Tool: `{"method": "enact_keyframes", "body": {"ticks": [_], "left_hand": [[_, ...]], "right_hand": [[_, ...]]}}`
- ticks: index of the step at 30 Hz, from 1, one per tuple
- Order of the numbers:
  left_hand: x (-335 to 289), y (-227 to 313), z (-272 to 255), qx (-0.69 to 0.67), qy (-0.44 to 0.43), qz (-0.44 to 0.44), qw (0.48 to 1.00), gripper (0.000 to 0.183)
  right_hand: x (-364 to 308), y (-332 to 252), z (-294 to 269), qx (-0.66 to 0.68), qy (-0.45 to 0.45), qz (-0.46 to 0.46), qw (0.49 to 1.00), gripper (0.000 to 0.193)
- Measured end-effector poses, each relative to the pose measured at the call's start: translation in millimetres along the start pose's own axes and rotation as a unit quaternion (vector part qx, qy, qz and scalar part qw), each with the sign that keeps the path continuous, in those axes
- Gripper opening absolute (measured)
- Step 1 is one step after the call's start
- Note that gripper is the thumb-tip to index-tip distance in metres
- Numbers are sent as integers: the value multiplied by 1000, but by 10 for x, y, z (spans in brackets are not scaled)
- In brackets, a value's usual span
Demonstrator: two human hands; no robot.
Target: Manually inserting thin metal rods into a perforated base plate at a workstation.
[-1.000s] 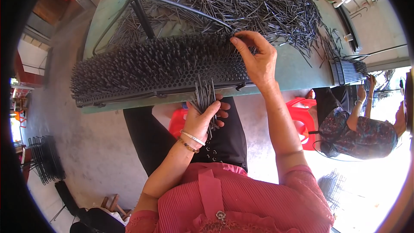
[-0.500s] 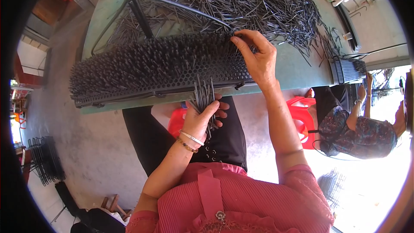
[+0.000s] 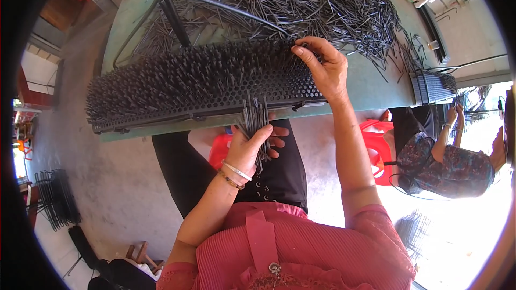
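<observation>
Left hand [image 3: 248, 147] closed round a bundle of dark strips [image 3: 256, 118], tops sticking up at the near edge of the perforated panel [image 3: 274, 91]. Right hand [image 3: 329, 72] over the panel's right part, thumb and index close together; can't tell if a strip is pinched there. Panel lies along the near side of the green table [image 3: 368, 87], crowded with upright strips, bare holes at front right. Loose strip pile [image 3: 322, 5] behind it, black metal frame [image 3: 173, 15] back left
</observation>
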State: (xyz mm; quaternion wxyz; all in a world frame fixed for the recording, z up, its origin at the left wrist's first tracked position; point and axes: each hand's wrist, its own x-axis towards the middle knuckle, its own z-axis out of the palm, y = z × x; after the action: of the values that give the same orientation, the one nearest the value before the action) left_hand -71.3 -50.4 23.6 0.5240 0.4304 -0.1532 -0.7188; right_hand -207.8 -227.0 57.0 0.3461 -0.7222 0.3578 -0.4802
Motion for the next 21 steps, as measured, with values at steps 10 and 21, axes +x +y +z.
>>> {"method": "enact_keyframes", "body": {"ticks": [10,21], "left_hand": [[-18,26,-6,10,-31,-16,999,27],[-7,28,-14,7,-37,-14,999,30]], "right_hand": [[-6,6,-1,-22,7,1,1000,16],[-78,-17,68,-163,-14,-107,981,22]]}}
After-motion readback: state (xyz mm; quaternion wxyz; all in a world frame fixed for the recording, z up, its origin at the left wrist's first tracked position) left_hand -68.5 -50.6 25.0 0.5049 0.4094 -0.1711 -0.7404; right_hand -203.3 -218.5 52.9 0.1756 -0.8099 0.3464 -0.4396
